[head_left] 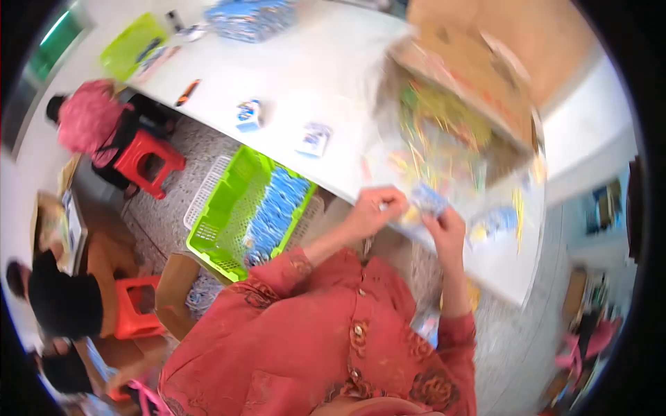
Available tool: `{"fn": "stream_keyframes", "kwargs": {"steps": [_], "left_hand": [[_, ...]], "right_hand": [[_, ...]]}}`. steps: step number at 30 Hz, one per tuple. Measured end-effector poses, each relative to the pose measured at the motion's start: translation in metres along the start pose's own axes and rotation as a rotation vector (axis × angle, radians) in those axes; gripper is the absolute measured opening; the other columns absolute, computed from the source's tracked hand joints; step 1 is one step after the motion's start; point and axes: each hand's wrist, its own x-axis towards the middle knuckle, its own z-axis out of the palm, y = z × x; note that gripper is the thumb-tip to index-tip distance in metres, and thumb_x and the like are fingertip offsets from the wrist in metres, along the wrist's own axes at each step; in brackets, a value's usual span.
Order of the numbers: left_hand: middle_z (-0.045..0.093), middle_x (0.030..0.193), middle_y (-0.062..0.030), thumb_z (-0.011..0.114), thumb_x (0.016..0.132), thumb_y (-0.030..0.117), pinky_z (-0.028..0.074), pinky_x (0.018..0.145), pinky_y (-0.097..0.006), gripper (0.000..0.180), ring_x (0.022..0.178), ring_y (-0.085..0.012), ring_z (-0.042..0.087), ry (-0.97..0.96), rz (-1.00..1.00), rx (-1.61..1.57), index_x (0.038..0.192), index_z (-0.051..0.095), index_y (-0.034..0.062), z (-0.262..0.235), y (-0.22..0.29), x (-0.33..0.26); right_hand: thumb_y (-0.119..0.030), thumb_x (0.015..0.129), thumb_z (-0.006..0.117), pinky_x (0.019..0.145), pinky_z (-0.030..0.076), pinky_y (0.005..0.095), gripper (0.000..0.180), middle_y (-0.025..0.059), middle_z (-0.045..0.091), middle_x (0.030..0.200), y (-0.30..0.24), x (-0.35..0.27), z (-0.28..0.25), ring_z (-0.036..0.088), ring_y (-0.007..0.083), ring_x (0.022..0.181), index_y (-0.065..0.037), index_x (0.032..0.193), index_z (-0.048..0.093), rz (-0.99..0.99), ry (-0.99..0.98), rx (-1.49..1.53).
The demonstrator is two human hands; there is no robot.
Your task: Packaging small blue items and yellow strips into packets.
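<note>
Over the table's near edge my two hands are close together. My right hand is closed on a small blue-and-white printed packet, which tilts up above the fingers. A clear and yellowish part shows between the hands, blurred. My left hand is pinched beside it, and what its fingertips hold is too small to make out. To the right of my right hand lies another blue-and-white packet on the table, next to some thin yellow strips.
An open cardboard box lies on the white table, with yellow and clear strips spilling out. Two small blue-and-white boxes and an orange cutter sit leftward. Below stands a green crate of blue packs. People sit on red stools.
</note>
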Motion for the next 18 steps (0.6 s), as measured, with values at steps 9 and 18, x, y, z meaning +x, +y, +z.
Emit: {"fn": "stream_keyframes", "kwargs": {"steps": [9,18], "left_hand": [[0.052,0.064,0.0018,0.068,0.074,0.012,0.038,0.055,-0.021,0.017,0.062,-0.0035,0.044,-0.062,-0.115,-0.105,0.073,0.057,-0.0009,0.014,0.005,-0.039],[0.057,0.067,0.0016,0.068,0.077,0.011,0.041,0.055,-0.021,0.013,0.062,-0.004,0.047,-0.056,-0.19,0.105,0.077,0.062,-0.0005,0.031,0.004,-0.052]], "right_hand": [[-0.005,0.076,0.064,0.059,0.04,0.0199,0.015,-0.0017,0.054,0.071,-0.004,-0.033,0.001,0.047,0.0042,0.066,0.002,0.088,0.059,0.09,-0.153,0.199],[-0.022,0.076,0.065,0.052,0.039,0.029,0.024,0.0077,0.054,0.063,0.009,-0.055,-0.007,0.046,0.0141,0.056,0.001,0.083,0.06,-0.06,-0.099,-0.11]]}}
